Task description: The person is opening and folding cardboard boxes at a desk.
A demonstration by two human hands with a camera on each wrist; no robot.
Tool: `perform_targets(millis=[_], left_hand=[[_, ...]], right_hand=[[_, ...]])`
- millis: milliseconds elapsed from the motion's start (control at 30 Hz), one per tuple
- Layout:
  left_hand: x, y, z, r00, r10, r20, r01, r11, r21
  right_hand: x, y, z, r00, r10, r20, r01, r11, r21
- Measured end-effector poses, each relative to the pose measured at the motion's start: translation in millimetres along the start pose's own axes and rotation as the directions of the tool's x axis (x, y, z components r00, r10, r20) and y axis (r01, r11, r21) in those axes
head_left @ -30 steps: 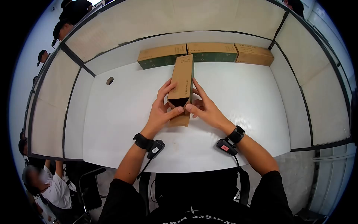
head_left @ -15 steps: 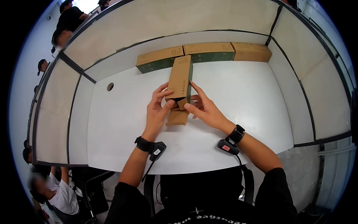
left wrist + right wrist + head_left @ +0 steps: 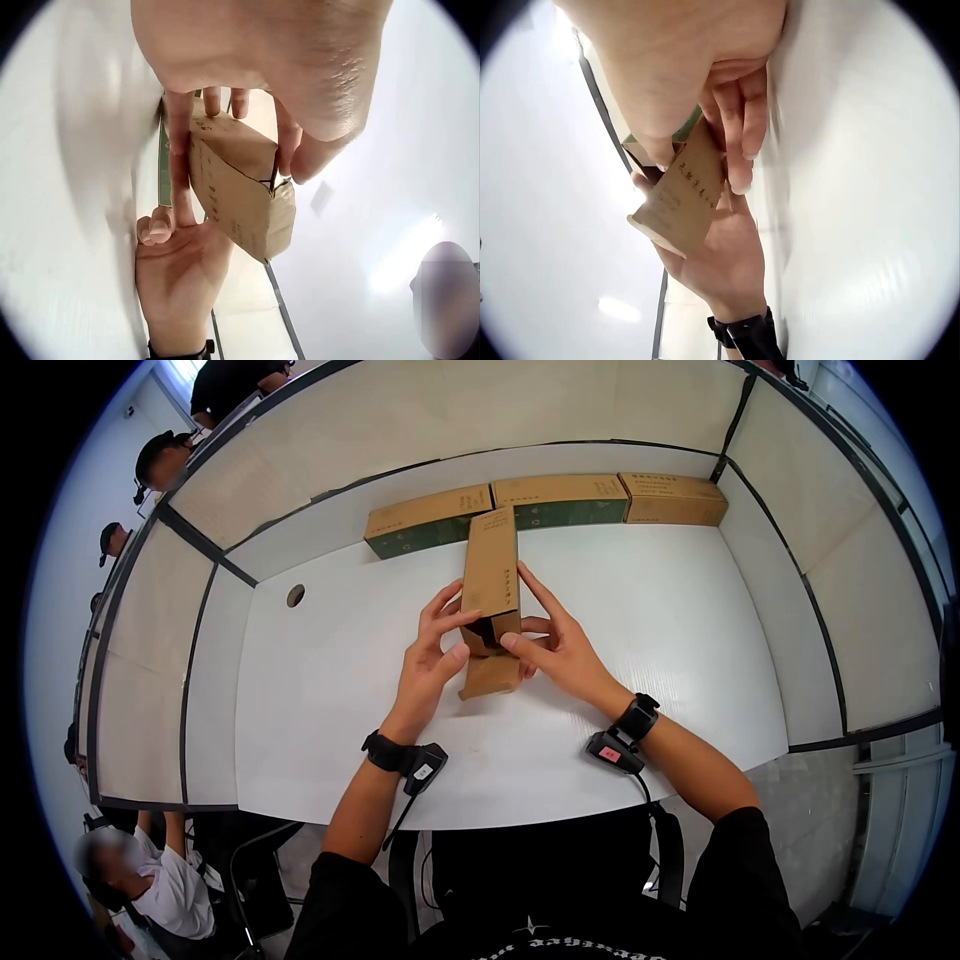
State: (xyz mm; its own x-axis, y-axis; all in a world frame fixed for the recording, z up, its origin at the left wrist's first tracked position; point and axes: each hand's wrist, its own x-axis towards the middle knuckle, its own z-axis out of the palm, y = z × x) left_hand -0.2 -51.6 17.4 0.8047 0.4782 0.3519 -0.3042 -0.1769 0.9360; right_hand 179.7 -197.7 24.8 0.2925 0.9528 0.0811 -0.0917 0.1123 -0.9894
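Note:
A long cardboard box (image 3: 490,565), tan on top with a green side, lies lengthwise with its opened end toward me. Its long end flap (image 3: 490,678) hangs down at the front, and a small side flap (image 3: 507,624) is folded partly across the dark opening. My left hand (image 3: 424,655) holds the box's left side, its index finger at the top edge of the opening. The left thumb is beside the opening. With the thumb on the side flap, my right hand (image 3: 562,650) grips the right side, index finger stretched along it. Printed characters show on the box (image 3: 686,191) in the right wrist view.
Three similar boxes stand in a row along the back wall: the left box (image 3: 430,520), the middle box (image 3: 560,498) and the right box (image 3: 676,500). Low panels enclose the white table (image 3: 640,630), which has a round hole (image 3: 296,595) at left.
The small right-hand flap has folded inward across the opening. My left thumb has come off the open end to the left, and the box's near end has shifted slightly right.

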Motion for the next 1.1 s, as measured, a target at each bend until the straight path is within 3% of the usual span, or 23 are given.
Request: perform_targets(millis=[67,167,333,433,700,1100], left_hand=[[0.2,-2.0,-4.9,0.999,-0.009,0.052,0.008,1.000,0.024],[0.7,-2.1,-3.8,0.995,0.023,0.095,-0.015,0.996,-0.088],[2.6,-1.2,-2.8,0.980,0.087,0.181,-0.086,0.996,-0.011],[1.8,1.1,0.4,0.992,0.037,0.117,-0.045,0.997,0.064],[3.8,-11.2,-5.8,0.985,0.120,-0.121,-0.110,0.990,0.085],[-0.1,2.5,5.3,0.981,0.087,-0.176,-0.054,0.981,0.184]], right_hand=[[1.9,4.7,-2.4,1.000,-0.024,-0.006,0.024,0.999,0.031],[2.4,5.7,-2.7,0.999,-0.046,-0.020,0.047,0.997,0.057],[3.7,6.0,-3.7,0.997,-0.056,-0.044,0.059,0.996,0.068],[3.6,5.3,-4.2,0.999,-0.041,-0.028,0.043,0.996,0.072],[1.2,9.8,-3.4,0.996,-0.004,0.094,0.002,1.000,0.022],[3.1,11.6,-3.3,0.992,0.006,0.125,-0.003,1.000,-0.022]])
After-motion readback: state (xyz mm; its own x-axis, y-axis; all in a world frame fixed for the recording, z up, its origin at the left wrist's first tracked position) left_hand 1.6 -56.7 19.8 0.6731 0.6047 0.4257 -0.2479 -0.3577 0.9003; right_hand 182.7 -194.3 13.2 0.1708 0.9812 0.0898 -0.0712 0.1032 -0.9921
